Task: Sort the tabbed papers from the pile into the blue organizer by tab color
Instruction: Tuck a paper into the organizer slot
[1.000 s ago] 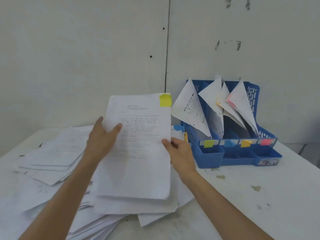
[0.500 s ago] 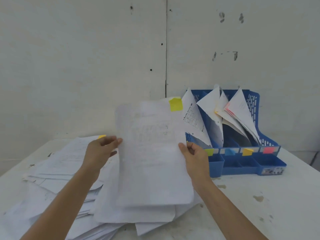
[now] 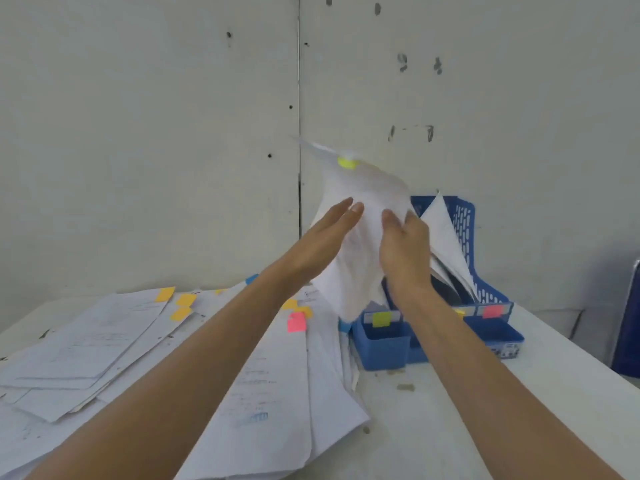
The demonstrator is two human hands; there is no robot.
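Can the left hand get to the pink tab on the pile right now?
Probably yes. The left hand lies flat against the white yellow-tabbed sheet, gripping nothing; the pink sticky tab lies uncovered on the white paper pile below it.

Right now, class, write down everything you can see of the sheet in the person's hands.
The sheet is white paper with faint print, blurred by motion, and has a yellow tab near its top. It stands tilted, its top corner pointing up and left, with its lower end at the left end of the organizer. The right hand grips it, and the straight fingers of the left hand press its left side.
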